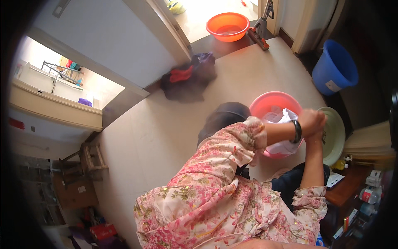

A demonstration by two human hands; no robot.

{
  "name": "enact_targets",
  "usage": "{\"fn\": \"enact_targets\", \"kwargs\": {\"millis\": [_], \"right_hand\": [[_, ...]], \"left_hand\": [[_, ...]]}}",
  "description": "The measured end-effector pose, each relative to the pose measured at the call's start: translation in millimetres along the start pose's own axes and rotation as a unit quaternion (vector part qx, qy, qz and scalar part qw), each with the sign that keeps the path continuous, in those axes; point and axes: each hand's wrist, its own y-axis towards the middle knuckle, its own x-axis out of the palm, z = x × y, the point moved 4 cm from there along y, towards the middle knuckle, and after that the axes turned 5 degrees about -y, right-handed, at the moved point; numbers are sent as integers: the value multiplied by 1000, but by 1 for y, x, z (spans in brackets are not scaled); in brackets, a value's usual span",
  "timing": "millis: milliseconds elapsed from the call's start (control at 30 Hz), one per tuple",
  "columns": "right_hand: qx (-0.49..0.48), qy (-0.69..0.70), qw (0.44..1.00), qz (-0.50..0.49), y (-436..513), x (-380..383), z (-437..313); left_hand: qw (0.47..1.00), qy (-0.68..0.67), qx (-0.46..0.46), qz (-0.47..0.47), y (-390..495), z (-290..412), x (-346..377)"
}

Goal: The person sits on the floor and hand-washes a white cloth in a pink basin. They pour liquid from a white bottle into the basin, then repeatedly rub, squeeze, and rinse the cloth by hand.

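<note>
My left hand (311, 122), with a dark bangle (297, 131) at the wrist, is closed and slightly blurred. White cloth (288, 115) reaches up to it from the pink basin (273, 97) and also hangs below the wrist. Pressed close against it is my right hand (317, 133), mostly hidden, so its fingers and anything in them do not show. Both hands are over the gap between the pink basin and a pale green basin (337, 133). The green basin holds small dark bits or a dark pattern, partly covered by my arm.
A blue bucket (329, 71) stands at the right wall. Dark clothes (186, 85) lie on the floor by the door frame. An orange basin (227, 26) and a mop (259, 37) are at the doorway. Wooden stools (93, 157) stand left; bottles (368, 196) are at lower right.
</note>
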Motion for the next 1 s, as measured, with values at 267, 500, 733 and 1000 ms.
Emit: {"fn": "enact_targets", "kwargs": {"millis": [267, 500, 733, 1000], "right_hand": [[-34, 4, 995, -95, 3, 15, -12], [34, 66, 995, -66, 2, 19, -16], [119, 22, 980, 160, 0, 2, -5], [68, 47, 997, 9, 0, 25, -17]], "left_hand": [[996, -8, 71, 55, 3, 10, 1], [999, 8, -43, 19, 11, 0, 9], [987, -5, -143, 68, 13, -12, 10], [996, 12, -86, 23, 17, 1, 16]]}}
